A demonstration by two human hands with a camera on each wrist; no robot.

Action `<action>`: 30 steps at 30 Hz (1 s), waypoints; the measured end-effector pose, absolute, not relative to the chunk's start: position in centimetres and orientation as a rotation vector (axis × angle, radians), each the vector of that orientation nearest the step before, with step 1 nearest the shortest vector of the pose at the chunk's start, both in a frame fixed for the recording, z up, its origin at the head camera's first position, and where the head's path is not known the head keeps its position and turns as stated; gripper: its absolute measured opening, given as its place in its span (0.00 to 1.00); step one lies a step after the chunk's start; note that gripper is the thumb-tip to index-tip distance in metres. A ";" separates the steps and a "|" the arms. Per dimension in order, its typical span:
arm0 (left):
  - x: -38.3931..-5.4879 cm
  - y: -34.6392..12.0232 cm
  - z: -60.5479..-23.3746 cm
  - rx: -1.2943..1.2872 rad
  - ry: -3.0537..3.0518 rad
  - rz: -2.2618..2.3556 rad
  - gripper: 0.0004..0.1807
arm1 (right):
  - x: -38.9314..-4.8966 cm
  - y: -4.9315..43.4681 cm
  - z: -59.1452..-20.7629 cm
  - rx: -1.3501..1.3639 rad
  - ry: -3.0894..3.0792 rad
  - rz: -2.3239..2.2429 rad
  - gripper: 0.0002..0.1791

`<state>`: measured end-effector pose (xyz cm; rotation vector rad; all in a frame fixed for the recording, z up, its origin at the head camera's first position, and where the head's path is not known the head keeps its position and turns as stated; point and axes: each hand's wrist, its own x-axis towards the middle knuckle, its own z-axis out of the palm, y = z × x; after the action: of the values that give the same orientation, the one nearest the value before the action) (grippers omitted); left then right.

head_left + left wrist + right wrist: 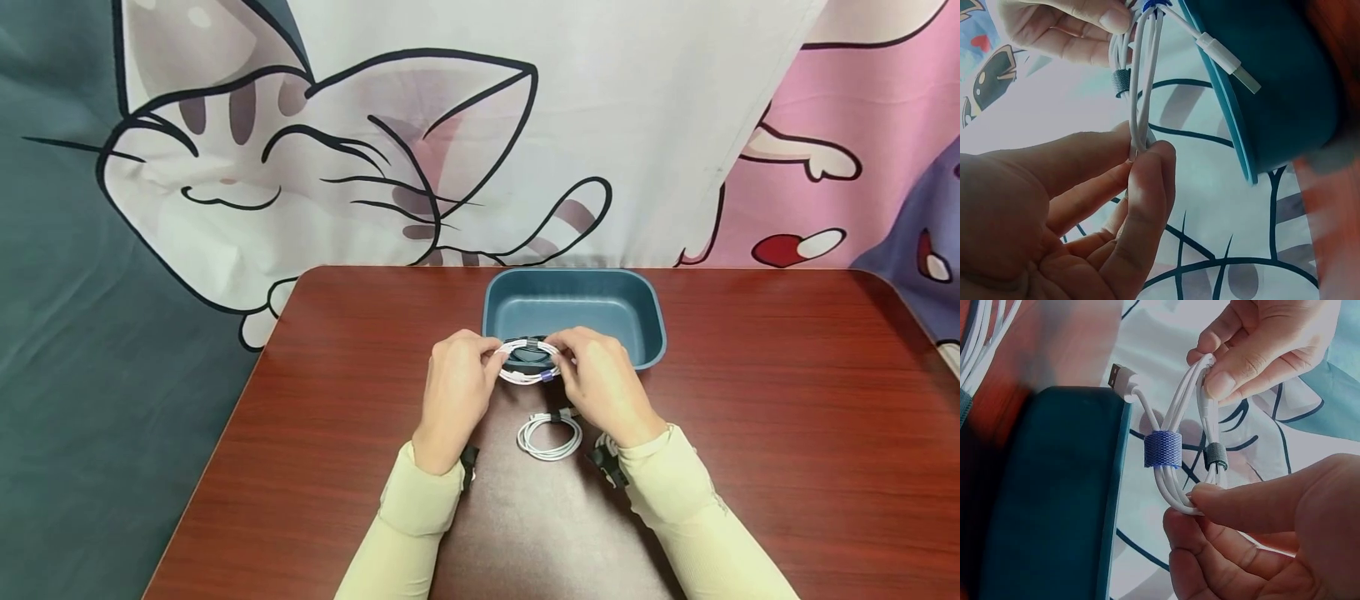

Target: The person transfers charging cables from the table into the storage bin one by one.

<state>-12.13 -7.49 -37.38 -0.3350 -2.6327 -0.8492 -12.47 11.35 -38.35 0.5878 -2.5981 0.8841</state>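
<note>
Both hands hold a coiled white USB cable [517, 377] above the near edge of a blue-green tray [651, 354]. My left hand [456, 383] pinches one side of the loop between thumb and fingers. On the opposite side, my right hand [600, 379] pinches it likewise. A blue strap [1163, 449] and a dark grey strap [1216, 456] wrap the bundle at two places. The cable's metal USB plug [1247, 80] sticks out beside the blue strap. Nearer on the table lies a second coiled white cable [550, 454] with a black strap.
The reddish-brown wooden table [330, 400] extends to both sides of the arms. Behind it hangs a curtain [637, 100] printed with cartoon cats. White strands [609, 443] show next to the right wrist's camera, partly hidden by it.
</note>
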 end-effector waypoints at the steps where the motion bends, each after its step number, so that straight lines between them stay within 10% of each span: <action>1: -12.2 -7.5 -37.4 -0.338 -2.628 -0.848 0.02 | -12.5 11.4 -38.3 0.584 -2.599 0.886 0.07; 30: -12.9 -5.4 -35.9 -0.342 -2.599 -0.878 0.04 | -12.9 13.0 -37.2 0.485 -2.578 0.900 0.09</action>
<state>-12.93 -5.42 -35.91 -0.3424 -2.5986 -0.8778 -12.86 12.96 -37.20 0.4849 -2.5783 0.9003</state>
